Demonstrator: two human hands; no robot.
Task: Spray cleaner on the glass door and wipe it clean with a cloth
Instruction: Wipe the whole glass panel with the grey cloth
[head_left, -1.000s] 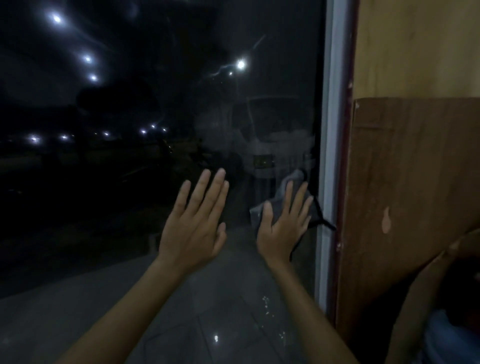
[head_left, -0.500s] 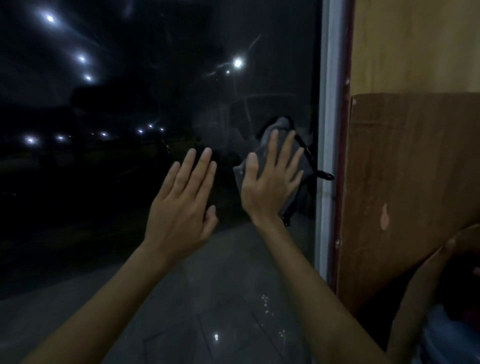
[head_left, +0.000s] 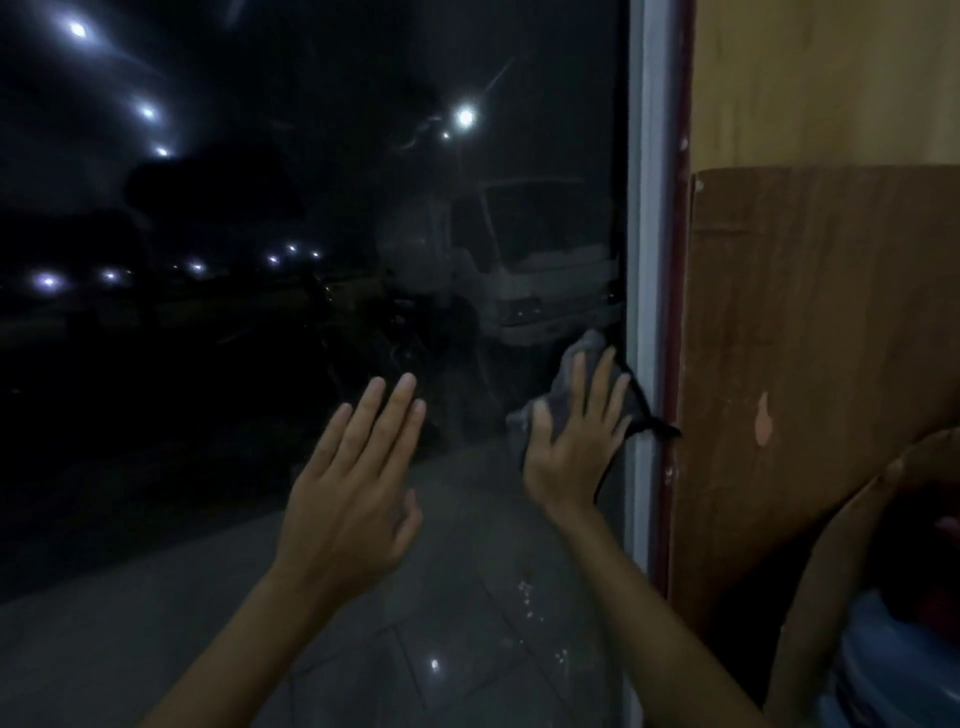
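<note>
pressed a crumpled grey cloth (head_left: 589, 345) on the hazy, dark glass door (head_left: 260, 364) under the right hand (head_left: 569, 452), fingers straight; held the left hand (head_left: 348, 499) open, empty, just left.

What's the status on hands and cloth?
Right hand flat on cloth, pressing it to glass. Left hand open, empty. Frame close beside cloth.

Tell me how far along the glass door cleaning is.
Done: spraying, judging by the hazy film on the glass door.
In hand: the right hand presses a grey cloth flat on the pane beside the white frame. The left hand is raised, open and holding nothing.
Left: wiping off the haze above the cloth, then likely the rest of the pane.
</note>
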